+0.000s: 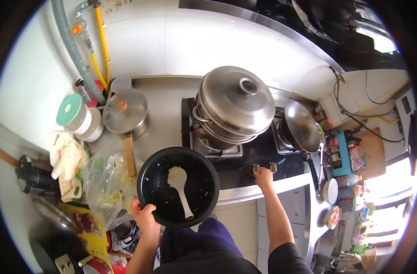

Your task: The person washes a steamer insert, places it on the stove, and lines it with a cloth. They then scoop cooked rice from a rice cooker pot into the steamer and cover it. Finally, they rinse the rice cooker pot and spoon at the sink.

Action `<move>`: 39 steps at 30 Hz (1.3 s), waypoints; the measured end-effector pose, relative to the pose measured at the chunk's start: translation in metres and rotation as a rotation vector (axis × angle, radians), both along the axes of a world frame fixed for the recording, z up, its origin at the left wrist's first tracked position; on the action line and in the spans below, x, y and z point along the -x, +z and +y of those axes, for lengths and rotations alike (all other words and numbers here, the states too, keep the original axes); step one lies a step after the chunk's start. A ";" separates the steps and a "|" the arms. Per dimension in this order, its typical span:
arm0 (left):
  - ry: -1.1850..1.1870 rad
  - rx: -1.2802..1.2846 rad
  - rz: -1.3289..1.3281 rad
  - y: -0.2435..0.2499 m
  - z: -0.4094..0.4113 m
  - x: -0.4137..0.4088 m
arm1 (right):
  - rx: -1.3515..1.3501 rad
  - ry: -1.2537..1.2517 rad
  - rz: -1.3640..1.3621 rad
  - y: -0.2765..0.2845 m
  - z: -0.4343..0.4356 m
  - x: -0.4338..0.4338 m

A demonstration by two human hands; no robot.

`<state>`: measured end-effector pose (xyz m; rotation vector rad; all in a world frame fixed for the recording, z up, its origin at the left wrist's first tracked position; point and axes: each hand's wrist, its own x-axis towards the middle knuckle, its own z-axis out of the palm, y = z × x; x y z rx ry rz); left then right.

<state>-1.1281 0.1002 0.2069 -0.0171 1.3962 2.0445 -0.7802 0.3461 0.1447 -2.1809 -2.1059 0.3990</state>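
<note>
My left hand (146, 216) grips the rim of a black rice cooker inner pot (201, 185), thumb over the edge. Inside the pot lies a pale rice paddle (182, 197) with rice stuck to its head, and a few grains cling to the walls. My right hand (264, 177) has its fingers around the left control knob (254, 169) of a black gas stove (229, 171). A second knob (273, 167) sits just to the right. Behind the knobs, a large lidded steel steamer pot (229, 102) stands on the left burner.
A wok (301, 126) rests tilted on the right burner. To the left are a glass-lidded saucepan (126, 113), its wooden handle toward me, a clear plastic bag (105, 185) of greens and a green-lidded jar (69, 109). A white bowl (330, 191) and a food-filled bowl (332, 218) stand at right.
</note>
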 end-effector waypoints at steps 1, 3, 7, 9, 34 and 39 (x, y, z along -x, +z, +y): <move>0.015 -0.002 0.022 0.001 -0.003 -0.003 | -0.067 0.030 -0.059 -0.003 0.000 0.002; 0.038 -0.011 0.062 0.000 -0.005 -0.012 | -0.026 0.025 -0.046 0.003 0.007 0.004; 0.061 0.012 0.097 0.001 -0.014 -0.035 | 0.053 0.113 -0.033 0.001 0.021 -0.006; 0.083 -0.025 0.095 0.000 -0.018 -0.048 | 0.056 0.113 -0.019 -0.001 0.025 -0.009; 0.002 0.295 0.270 0.014 -0.026 -0.078 | -0.160 0.600 0.047 0.001 0.028 -0.020; -0.083 0.368 0.294 0.005 -0.022 -0.080 | -0.128 0.544 0.149 0.000 0.028 -0.030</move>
